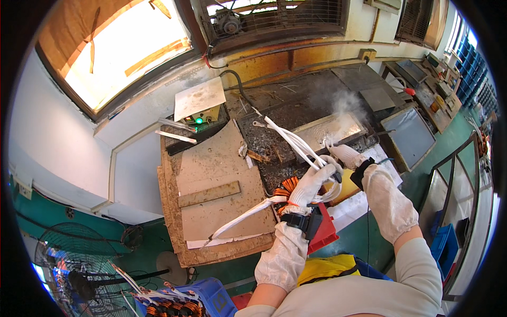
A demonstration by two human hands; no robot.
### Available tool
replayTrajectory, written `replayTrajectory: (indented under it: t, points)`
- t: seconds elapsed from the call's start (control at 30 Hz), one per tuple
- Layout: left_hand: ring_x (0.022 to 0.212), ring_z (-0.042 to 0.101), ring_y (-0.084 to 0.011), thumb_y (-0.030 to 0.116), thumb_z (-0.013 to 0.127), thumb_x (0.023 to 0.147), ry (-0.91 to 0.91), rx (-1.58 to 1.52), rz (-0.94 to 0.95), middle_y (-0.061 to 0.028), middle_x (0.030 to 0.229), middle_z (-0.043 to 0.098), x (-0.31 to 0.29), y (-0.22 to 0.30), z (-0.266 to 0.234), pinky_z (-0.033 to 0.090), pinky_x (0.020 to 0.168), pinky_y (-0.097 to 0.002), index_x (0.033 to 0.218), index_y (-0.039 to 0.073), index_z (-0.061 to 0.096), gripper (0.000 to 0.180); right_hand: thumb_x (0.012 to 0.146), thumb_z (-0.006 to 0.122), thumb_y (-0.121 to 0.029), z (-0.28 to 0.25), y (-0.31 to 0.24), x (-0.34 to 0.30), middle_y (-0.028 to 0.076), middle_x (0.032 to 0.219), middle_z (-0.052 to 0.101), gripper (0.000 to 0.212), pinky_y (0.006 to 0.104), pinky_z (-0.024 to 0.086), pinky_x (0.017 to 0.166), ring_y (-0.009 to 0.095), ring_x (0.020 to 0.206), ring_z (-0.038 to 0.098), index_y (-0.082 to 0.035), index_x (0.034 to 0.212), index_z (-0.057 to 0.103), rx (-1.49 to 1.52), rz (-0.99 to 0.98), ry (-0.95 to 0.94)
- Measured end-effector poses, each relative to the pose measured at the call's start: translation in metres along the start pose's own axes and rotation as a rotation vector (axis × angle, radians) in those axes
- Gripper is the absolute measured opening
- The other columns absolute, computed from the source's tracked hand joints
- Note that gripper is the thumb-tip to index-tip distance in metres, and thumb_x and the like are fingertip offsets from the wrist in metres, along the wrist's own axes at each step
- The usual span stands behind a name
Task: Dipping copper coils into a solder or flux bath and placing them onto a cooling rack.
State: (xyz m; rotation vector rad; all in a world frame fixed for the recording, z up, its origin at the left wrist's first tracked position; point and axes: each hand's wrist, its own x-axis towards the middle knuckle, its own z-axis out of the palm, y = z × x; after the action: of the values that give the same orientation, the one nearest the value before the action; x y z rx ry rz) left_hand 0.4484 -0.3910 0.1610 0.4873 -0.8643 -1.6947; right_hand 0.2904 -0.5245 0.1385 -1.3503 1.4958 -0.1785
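My left hand, in a white glove, grips a copper-wound coil with long white sleeved leads. One bundle of white leads points up and left over the dark bench; another lead trails down left across the board. My right hand, also gloved, holds a lead end down at the shiny solder bath, where white smoke rises.
A brown fibreboard slab with a wooden strip lies left of the bench. A small control box with a green light stands behind it. A red bin is under my left wrist. A blue crate of coils and a fan sit low left.
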Motion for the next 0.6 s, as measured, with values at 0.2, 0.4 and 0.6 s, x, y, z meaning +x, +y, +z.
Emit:
replayTrajectory:
  t: [0.2, 0.4, 0.6]
  points:
    - [0.087, 0.061, -0.0159, 0.027, 0.058, 0.091, -0.013, -0.004, 0.017, -0.0075, 0.095, 0.062, 0.000, -0.001, -0.001, 0.052, 0.076, -0.0287, 0.101, 0.008, 0.051, 0.022, 0.092, 0.049, -0.042, 0.002, 0.000, -0.001, 0.005, 0.068, 0.061, 0.042, 0.0306, 0.037, 0.045, 0.016, 0.056, 0.053, -0.005, 0.083, 0.067, 0.063, -0.023, 0.016]
    - [0.089, 0.062, -0.0177, 0.025, 0.057, 0.091, 0.017, 0.000, -0.007, -0.0082, 0.096, 0.063, 0.000, 0.001, 0.001, 0.053, 0.080, -0.0319, 0.100, 0.007, 0.052, 0.021, 0.088, 0.049, -0.036, -0.005, -0.004, -0.019, 0.005, 0.059, 0.058, 0.039, 0.0294, 0.032, 0.040, 0.014, 0.047, 0.051, -0.003, 0.072, 0.062, -0.030, -0.017, 0.038]
    - [0.087, 0.060, -0.0146, 0.018, 0.057, 0.090, 0.037, 0.001, -0.025, -0.0062, 0.093, 0.063, 0.000, 0.003, 0.002, 0.049, 0.080, -0.0287, 0.099, 0.006, 0.054, 0.015, 0.089, 0.048, -0.032, -0.011, -0.005, -0.031, 0.003, 0.057, 0.056, 0.036, 0.0285, 0.032, 0.041, 0.015, 0.044, 0.047, -0.005, 0.072, 0.064, -0.066, 0.033, 0.031]
